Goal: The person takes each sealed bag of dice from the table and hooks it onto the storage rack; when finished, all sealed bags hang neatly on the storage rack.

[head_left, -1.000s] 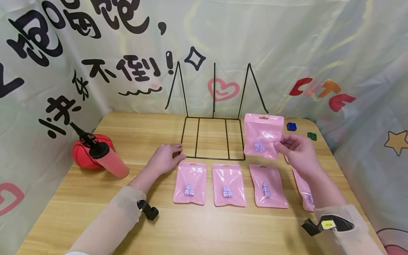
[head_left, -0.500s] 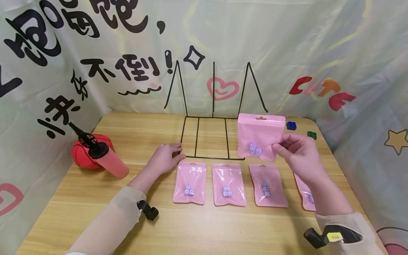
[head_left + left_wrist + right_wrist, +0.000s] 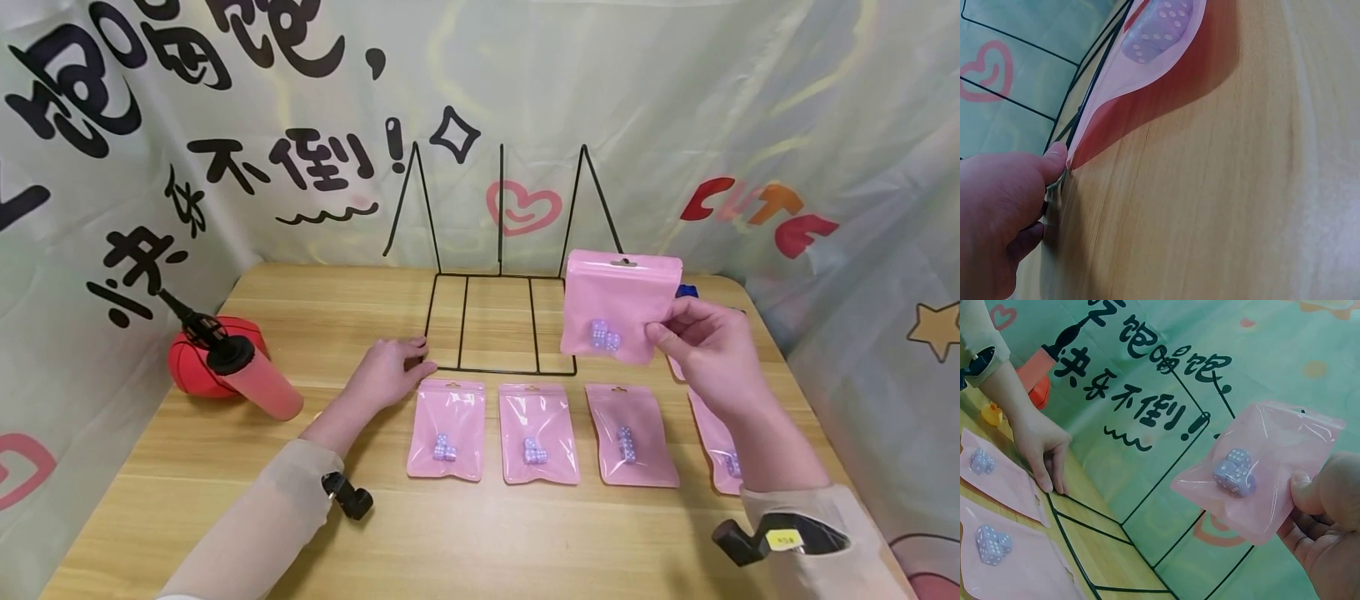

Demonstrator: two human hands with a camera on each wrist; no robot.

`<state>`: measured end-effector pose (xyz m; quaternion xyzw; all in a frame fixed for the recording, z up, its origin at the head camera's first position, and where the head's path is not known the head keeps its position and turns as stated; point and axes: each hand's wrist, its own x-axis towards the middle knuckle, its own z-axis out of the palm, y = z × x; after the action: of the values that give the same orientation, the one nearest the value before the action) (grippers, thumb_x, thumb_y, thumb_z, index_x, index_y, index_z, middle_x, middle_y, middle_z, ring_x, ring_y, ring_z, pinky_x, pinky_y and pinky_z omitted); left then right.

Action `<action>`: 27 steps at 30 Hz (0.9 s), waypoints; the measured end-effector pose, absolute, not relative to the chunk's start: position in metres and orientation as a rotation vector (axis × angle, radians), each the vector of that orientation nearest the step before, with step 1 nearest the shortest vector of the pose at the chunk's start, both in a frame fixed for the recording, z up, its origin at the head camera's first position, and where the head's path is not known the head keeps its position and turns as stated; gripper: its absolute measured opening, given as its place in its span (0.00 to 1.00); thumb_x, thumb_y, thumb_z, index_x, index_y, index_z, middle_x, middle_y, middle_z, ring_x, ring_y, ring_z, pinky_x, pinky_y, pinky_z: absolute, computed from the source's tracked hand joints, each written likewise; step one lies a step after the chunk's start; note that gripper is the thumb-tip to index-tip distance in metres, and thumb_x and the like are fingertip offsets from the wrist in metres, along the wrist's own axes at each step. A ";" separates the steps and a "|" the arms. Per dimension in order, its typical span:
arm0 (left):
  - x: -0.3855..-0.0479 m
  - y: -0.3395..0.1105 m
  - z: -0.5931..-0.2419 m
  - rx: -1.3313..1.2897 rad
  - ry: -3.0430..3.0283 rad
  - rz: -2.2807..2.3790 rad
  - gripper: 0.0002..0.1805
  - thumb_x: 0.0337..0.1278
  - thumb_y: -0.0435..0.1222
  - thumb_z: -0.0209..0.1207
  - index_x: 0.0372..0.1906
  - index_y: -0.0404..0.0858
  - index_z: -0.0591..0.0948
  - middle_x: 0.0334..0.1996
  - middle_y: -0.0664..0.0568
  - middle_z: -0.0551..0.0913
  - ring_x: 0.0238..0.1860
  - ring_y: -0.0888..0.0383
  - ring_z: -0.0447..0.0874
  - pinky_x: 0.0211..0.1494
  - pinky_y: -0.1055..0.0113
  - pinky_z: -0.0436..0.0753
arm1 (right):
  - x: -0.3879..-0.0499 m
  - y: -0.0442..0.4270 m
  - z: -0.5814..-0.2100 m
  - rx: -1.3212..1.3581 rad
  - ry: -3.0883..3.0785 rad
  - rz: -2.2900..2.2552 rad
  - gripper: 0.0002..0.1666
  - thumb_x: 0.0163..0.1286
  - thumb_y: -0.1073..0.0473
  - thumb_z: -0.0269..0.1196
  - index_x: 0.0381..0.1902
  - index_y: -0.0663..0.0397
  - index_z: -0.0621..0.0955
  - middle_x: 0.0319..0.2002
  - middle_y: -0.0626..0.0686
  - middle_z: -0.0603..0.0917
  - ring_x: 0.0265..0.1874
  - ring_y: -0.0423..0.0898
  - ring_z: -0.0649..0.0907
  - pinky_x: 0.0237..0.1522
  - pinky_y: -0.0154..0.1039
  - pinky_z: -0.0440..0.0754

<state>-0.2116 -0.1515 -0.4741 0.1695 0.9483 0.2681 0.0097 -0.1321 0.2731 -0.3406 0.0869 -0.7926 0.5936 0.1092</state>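
Observation:
My right hand [image 3: 712, 358] pinches the side edge of a pink zip bag [image 3: 618, 292] between thumb and fingers, raised over the right side of a black wire rack [image 3: 498, 371]. Lilac dice [image 3: 1235, 472] show through that bag in the right wrist view. At the rack's near left corner, my left hand [image 3: 386, 371] pinches the wire, thumb on top in the left wrist view. In front of the rack lie three more pink bags in a row: a left bag [image 3: 446, 417], a middle bag [image 3: 538, 421] and a right bag [image 3: 637, 467], each with dice inside.
Behind my right forearm, another pink bag [image 3: 708, 433] is partly hidden. A blue brick [image 3: 686, 291] peeks out past the held bag. On the left stand a pink tumbler [image 3: 262, 379] and a red ball [image 3: 187, 367]. A yellow rubber duck [image 3: 992, 414] shows in the right wrist view.
The right hand has moved the held bag slightly left and then up, turning it to face me. The left hand has stayed at the rack's corner.

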 end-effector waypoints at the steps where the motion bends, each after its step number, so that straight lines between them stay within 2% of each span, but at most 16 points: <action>1: -0.212 -0.152 -0.474 0.527 2.962 0.837 0.25 0.72 0.48 0.68 0.61 0.34 0.86 0.67 0.48 0.81 0.72 0.40 0.74 0.78 0.44 0.66 | -0.133 0.273 -0.341 0.251 -2.321 1.756 0.11 0.71 0.76 0.66 0.39 0.56 0.88 0.31 0.51 0.87 0.21 0.43 0.79 0.12 0.31 0.72; 6: -0.211 -0.151 -0.475 0.517 2.959 0.853 0.25 0.72 0.48 0.68 0.61 0.34 0.86 0.67 0.48 0.81 0.72 0.40 0.73 0.79 0.43 0.63 | -0.140 0.274 -0.344 0.229 -2.341 1.687 0.12 0.71 0.75 0.67 0.38 0.53 0.88 0.31 0.48 0.87 0.25 0.41 0.81 0.21 0.29 0.79; 10: -0.210 -0.151 -0.476 0.507 2.959 0.859 0.25 0.71 0.48 0.68 0.60 0.34 0.86 0.67 0.48 0.81 0.72 0.40 0.73 0.78 0.44 0.66 | -0.146 0.274 -0.345 0.218 -2.383 1.619 0.02 0.73 0.70 0.68 0.41 0.62 0.87 0.33 0.48 0.88 0.28 0.42 0.83 0.31 0.28 0.83; 14: -0.209 -0.150 -0.476 0.499 2.954 0.869 0.25 0.71 0.48 0.68 0.61 0.33 0.86 0.67 0.47 0.81 0.72 0.41 0.73 0.78 0.44 0.66 | -0.151 0.275 -0.347 0.216 -2.397 1.608 0.09 0.75 0.66 0.69 0.44 0.71 0.84 0.34 0.49 0.88 0.30 0.43 0.83 0.33 0.28 0.83; 20: -0.209 -0.150 -0.476 0.491 2.954 0.877 0.25 0.71 0.48 0.68 0.61 0.34 0.86 0.67 0.48 0.81 0.72 0.41 0.72 0.77 0.44 0.68 | -0.164 0.276 -0.344 0.202 -2.414 1.592 0.10 0.75 0.65 0.68 0.46 0.72 0.83 0.34 0.47 0.88 0.31 0.42 0.82 0.34 0.27 0.82; 24: -0.211 -0.151 -0.477 0.498 2.958 0.869 0.25 0.72 0.48 0.68 0.61 0.34 0.86 0.67 0.48 0.81 0.72 0.40 0.72 0.78 0.43 0.66 | -0.173 0.277 -0.342 0.188 -2.412 1.610 0.12 0.76 0.65 0.68 0.47 0.73 0.82 0.35 0.48 0.88 0.32 0.43 0.83 0.35 0.27 0.83; 27: -0.212 -0.152 -0.478 0.497 2.957 0.870 0.25 0.72 0.48 0.68 0.61 0.34 0.86 0.67 0.48 0.81 0.72 0.40 0.72 0.77 0.44 0.69 | -0.179 0.276 -0.341 0.171 -2.425 1.626 0.13 0.76 0.62 0.68 0.49 0.70 0.83 0.37 0.49 0.88 0.35 0.45 0.83 0.39 0.27 0.83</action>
<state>-0.2118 -0.1516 -0.4776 0.1591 0.9471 0.2787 0.0096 -0.1786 0.2763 -0.3409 0.0581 -0.8242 0.5528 0.1083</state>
